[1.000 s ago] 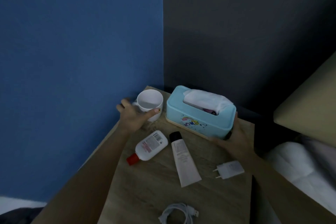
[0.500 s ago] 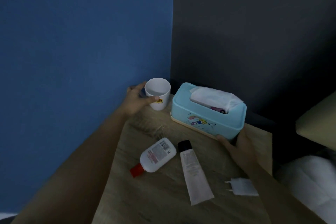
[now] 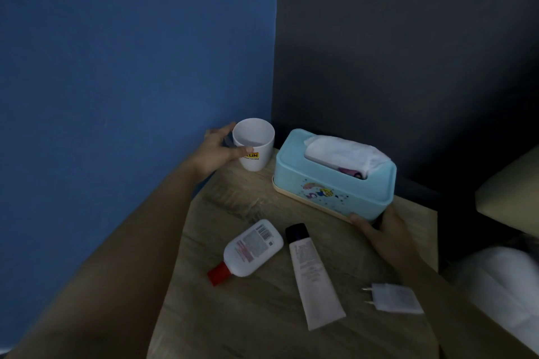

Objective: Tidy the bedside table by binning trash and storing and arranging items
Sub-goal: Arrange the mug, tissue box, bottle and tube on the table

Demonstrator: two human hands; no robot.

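A white mug (image 3: 256, 145) stands at the back left corner of the wooden bedside table (image 3: 248, 315); my left hand (image 3: 217, 151) grips it, thumb across its front and fingers behind. To its right sits a light blue tissue box (image 3: 329, 183) with white tissue poking out of the top. My right hand (image 3: 382, 230) holds the box's near right corner. In front lie a white bottle with a red cap (image 3: 248, 251), a white tube with a black cap (image 3: 313, 274) and a white charger plug (image 3: 393, 297).
A blue wall (image 3: 131, 67) runs along the table's left side and a dark wall (image 3: 408, 38) stands behind it. A tan pillow (image 3: 513, 198) and white bedding (image 3: 501, 285) lie to the right of the table.
My left hand has carried the mug back toward the corner by the blue wall. The tissue box has shifted back with my right hand. A white cable at the front edge has left view.
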